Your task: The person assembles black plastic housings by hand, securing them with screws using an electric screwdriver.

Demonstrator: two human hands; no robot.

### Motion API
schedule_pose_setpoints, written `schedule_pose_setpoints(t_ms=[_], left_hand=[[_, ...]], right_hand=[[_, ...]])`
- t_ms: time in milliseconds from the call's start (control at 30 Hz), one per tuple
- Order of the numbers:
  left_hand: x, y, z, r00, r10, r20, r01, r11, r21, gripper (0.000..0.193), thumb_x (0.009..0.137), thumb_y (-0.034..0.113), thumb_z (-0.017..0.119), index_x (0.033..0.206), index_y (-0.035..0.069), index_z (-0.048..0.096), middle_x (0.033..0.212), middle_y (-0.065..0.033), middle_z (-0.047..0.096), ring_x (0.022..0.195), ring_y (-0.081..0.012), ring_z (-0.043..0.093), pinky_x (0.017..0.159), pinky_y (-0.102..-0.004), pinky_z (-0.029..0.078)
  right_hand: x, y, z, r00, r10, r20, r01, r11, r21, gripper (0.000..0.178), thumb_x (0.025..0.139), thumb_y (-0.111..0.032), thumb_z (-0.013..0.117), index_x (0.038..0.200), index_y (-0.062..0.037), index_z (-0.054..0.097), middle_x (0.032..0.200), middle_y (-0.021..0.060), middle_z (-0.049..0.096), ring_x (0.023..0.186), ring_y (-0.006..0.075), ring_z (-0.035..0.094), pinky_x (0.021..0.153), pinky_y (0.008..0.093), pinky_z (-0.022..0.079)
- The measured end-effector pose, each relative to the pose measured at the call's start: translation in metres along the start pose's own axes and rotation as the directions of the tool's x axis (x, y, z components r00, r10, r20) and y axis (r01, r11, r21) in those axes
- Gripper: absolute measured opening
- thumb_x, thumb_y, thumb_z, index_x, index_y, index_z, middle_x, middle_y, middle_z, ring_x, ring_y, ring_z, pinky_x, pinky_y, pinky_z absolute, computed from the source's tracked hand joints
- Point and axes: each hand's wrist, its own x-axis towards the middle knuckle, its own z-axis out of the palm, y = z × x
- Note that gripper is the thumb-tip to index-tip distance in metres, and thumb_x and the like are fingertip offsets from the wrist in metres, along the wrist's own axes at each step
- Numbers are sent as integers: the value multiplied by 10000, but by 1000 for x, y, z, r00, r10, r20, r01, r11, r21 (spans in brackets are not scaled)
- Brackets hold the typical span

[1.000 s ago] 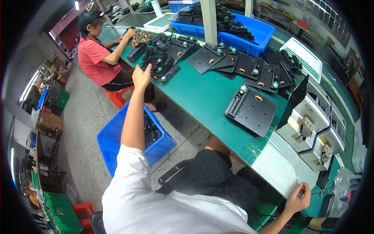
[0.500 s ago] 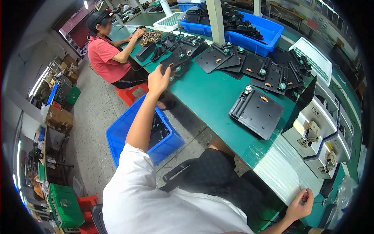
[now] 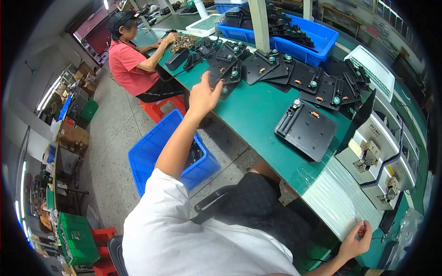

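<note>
My left hand (image 3: 205, 95) reaches over the bench's left edge, thumb and forefinger spread apart, with nothing between them. Just beyond it lies a pile of flat black plastic panels (image 3: 224, 69) with green round parts and small orange connectors. My right hand (image 3: 357, 241) rests low at the right by the clear plastic film (image 3: 338, 195) on the bench, its fingers curled together; whether anything is pinched there is hidden. Between my hands, another black panel (image 3: 307, 131) lies on the green bench top, perhaps stacked on others.
White machines (image 3: 375, 152) stand at the right. More black panels (image 3: 322, 89) line the back, before a blue tub (image 3: 322, 39) and a post (image 3: 259, 25). A blue crate (image 3: 154, 147) sits on the floor. A co-worker (image 3: 129, 64) handles small parts (image 3: 184, 43) at far left.
My left hand has let go of a black panel at the pile and moved right, its fingers now apart. My right hand stays in place. The whole view has shifted slightly.
</note>
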Motion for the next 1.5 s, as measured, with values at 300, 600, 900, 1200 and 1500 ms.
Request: schedule_pose_setpoints(t_ms=[300,600,900,1200,1500], left_hand=[[51,-48,13,987,158,25,-159,986,45,977,764,688,755,1462,49,512,1286,-319,620,1229,-462,593,1050,-511,475],[67,-32,11,963,-40,266,57,997,-57,1164,663,677,827,1511,-9,420,1312,-305,627,1232,-414,618,1046,-436,493],[68,-26,-7,993,111,32,-110,993,-46,1029,605,560,916,1408,43,533,1241,-264,656,1162,-408,644,1004,-452,513],[10,84,-74,826,561,-47,-563,823,-73,984,606,505,913,1415,86,539,1288,-238,627,1235,-420,571,1045,-487,477],[-105,202,-83,655,750,94,-576,575,-581,957,578,482,899,1369,81,539,1272,-249,571,1180,-458,562,1007,-504,477]], right_hand=[[0,2,-2,1000,-2,8,2,1000,6,203,953,-127,730,1087,26,723,807,81,681,692,159,585,644,290,480],[1,10,3,1000,26,12,-26,1000,-5,211,963,-144,727,1090,25,725,816,85,688,695,159,594,652,290,491],[0,-4,2,1000,22,-17,-21,999,37,173,920,-79,737,1048,35,720,804,107,676,676,198,602,639,315,491],[0,3,0,1000,4,5,-5,999,33,193,942,-114,733,1079,22,731,824,96,699,692,178,621,657,306,510],[2,7,-1,1000,-7,18,7,999,34,189,955,-126,737,1072,23,735,840,109,715,705,183,627,669,299,512]])
